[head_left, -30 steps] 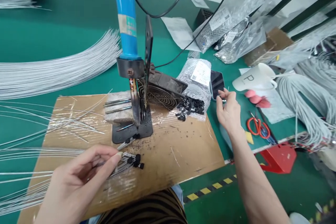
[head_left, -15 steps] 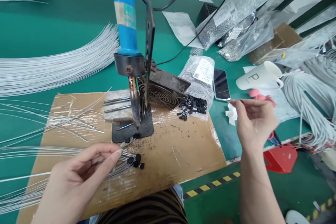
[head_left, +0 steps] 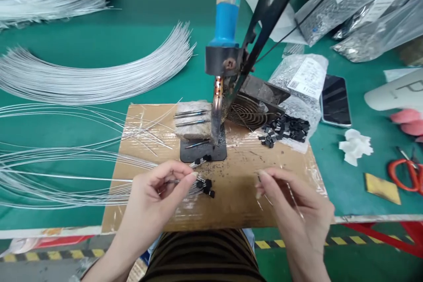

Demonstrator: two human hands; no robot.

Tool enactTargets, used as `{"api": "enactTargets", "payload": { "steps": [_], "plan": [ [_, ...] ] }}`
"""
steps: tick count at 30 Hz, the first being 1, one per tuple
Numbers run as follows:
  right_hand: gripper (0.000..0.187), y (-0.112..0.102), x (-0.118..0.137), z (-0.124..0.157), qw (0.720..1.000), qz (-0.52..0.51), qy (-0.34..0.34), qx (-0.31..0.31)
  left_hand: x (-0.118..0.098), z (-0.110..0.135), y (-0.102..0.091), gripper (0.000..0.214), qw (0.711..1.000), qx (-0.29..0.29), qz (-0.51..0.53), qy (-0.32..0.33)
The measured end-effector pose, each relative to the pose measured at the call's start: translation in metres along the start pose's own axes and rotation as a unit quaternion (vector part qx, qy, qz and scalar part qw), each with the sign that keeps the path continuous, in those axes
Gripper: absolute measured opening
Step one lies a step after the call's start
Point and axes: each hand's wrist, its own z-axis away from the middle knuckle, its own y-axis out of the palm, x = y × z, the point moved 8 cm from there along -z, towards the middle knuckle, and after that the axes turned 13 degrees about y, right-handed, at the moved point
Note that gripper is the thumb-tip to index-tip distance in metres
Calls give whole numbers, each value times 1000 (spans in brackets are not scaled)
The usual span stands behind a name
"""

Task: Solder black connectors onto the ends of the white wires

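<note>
My left hand (head_left: 158, 196) pinches a bundle of thin grey wires (head_left: 66, 172) whose ends carry small black components (head_left: 205, 185), held over the cardboard board (head_left: 238, 202). My right hand (head_left: 291, 202) is closed in a pinch on a thin metal wire (head_left: 295, 196) just right of those components. A blue-handled soldering iron (head_left: 226, 13) stands clamped in a black stand (head_left: 203, 152) right behind both hands, tip pointing down.
A pile of loose black components (head_left: 286, 130) spills from a plastic bag (head_left: 304, 81). A small fan (head_left: 249, 112), phone (head_left: 335, 99), crumpled tissue (head_left: 355, 145), red scissors (head_left: 406, 174) and more wire bundles (head_left: 92, 75) lie on the green table.
My right hand came back from the phone and tissue at the right to the board, now pinching a thin wire. The view shifted left and nearer. The left hand kept its bundle.
</note>
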Motion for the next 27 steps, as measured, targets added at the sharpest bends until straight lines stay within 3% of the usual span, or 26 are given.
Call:
{"api": "enactTargets", "payload": {
  "steps": [8,12,16,27],
  "plan": [
    [8,31,-6,3,993,-7,-11,119,0,1,4,15,999,32,-22,8],
    [10,37,0,4,992,0,-27,127,-1,1,5,15,999,33,-25,6],
    [11,46,0,5,992,-25,5,126,-3,1,7,14,999,34,-28,-1],
    [4,72,-11,8,967,-128,72,209,-3,1,15,18,997,69,-19,-28]
  ]
}}
